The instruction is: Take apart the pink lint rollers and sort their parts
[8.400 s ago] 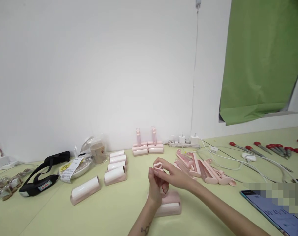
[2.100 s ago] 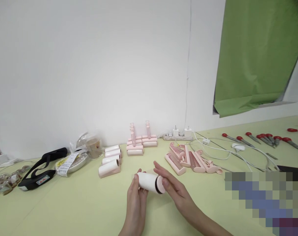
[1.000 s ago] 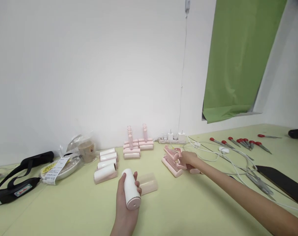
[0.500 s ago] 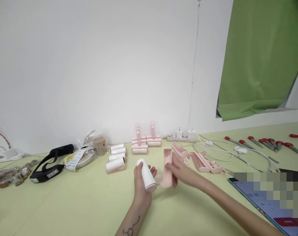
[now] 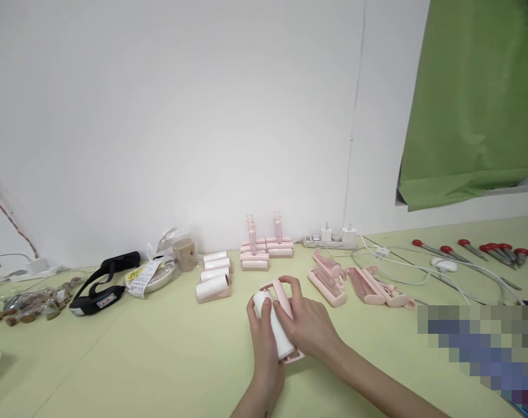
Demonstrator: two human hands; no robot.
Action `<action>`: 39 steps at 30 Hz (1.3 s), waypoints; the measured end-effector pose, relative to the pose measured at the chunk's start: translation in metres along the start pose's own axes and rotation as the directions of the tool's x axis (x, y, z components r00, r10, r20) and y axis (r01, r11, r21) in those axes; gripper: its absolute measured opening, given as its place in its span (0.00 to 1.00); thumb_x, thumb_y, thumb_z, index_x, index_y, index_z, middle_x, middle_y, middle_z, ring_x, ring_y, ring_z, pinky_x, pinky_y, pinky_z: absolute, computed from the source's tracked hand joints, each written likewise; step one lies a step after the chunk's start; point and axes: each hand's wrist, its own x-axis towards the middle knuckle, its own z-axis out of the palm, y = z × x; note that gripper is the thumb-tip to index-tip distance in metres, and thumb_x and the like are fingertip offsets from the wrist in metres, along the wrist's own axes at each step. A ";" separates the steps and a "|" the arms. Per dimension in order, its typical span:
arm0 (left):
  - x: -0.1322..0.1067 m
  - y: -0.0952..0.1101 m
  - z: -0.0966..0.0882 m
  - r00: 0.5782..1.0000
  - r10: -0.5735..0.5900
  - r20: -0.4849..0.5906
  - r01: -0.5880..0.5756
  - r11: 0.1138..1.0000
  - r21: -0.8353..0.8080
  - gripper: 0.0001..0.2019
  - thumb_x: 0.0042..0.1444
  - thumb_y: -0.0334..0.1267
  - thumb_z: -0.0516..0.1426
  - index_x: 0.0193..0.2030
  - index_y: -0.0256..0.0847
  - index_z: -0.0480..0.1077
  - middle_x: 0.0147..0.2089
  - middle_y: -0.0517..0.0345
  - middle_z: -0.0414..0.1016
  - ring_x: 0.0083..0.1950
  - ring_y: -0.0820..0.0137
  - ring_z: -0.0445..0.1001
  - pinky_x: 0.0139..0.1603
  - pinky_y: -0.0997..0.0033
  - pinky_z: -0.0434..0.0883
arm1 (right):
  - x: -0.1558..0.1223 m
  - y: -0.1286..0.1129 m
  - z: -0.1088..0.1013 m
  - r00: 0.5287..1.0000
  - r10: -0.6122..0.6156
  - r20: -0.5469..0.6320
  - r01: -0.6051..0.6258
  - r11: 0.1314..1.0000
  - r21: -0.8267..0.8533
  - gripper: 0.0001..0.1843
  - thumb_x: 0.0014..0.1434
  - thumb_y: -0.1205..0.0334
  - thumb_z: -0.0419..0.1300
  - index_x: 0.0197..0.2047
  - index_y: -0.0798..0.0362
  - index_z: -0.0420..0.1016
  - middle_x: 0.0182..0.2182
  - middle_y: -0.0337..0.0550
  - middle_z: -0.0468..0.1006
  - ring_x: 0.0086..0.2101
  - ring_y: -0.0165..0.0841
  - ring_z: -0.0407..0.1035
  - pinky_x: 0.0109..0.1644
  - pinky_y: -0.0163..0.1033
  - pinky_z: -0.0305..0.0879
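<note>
In the head view my left hand (image 5: 264, 342) is closed around a white lint roll (image 5: 282, 335), its thumb lying along the paper. My right hand (image 5: 313, 326) grips a pink lint roller frame (image 5: 283, 300) from the right side. Roll and frame are pressed together above the table, the roll lying partly inside the frame. My fingers hide some of where they meet. To the left beyond my hands lies a row of several white lint rolls (image 5: 213, 288). Farther back stand pink lint rollers (image 5: 254, 265) with white rolls in them. On the right lie loose pink roller parts (image 5: 327, 285).
A power strip (image 5: 329, 244) with chargers and white cables (image 5: 414, 273) lies at the back right, near red-handled tools (image 5: 451, 251). A black strap (image 5: 98, 296), a lidded container (image 5: 159, 276), a cup (image 5: 185, 254) and small wrapped items (image 5: 32, 305) are at the left.
My two hands have come together, bringing the pink frame left onto the white roll. The roll now sits against the frame instead of apart from it. The view has shifted slightly.
</note>
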 end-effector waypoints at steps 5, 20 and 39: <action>0.001 -0.007 -0.005 0.985 0.014 0.170 -0.024 0.998 0.057 0.23 0.49 0.51 0.53 0.50 0.46 0.54 0.43 0.54 0.68 0.41 0.66 0.71 0.36 0.73 0.67 | -0.009 0.008 0.002 1.000 0.007 0.017 -0.007 1.000 -0.004 0.17 0.61 0.53 0.38 0.49 0.52 0.52 0.20 0.37 0.72 0.20 0.33 0.67 0.23 0.32 0.48; 0.002 0.022 -0.048 0.708 -0.355 0.611 -0.443 0.451 0.775 0.25 0.38 0.43 0.59 0.47 0.50 0.63 0.43 0.61 0.71 0.41 0.62 0.68 0.40 0.68 0.63 | -0.010 0.029 -0.046 0.774 -0.198 0.601 0.349 0.926 -0.144 0.08 0.41 0.57 0.57 0.23 0.53 0.68 0.21 0.37 0.71 0.21 0.29 0.63 0.23 0.31 0.49; -0.025 0.039 -0.030 0.705 -0.371 0.604 -0.468 0.397 0.790 0.26 0.34 0.34 0.62 0.44 0.51 0.63 0.44 0.67 0.70 0.42 0.67 0.68 0.37 0.76 0.63 | -0.026 0.030 -0.046 0.691 -0.380 0.614 0.551 0.827 -0.109 0.05 0.42 0.66 0.51 0.27 0.54 0.65 0.24 0.39 0.72 0.22 0.30 0.63 0.23 0.32 0.48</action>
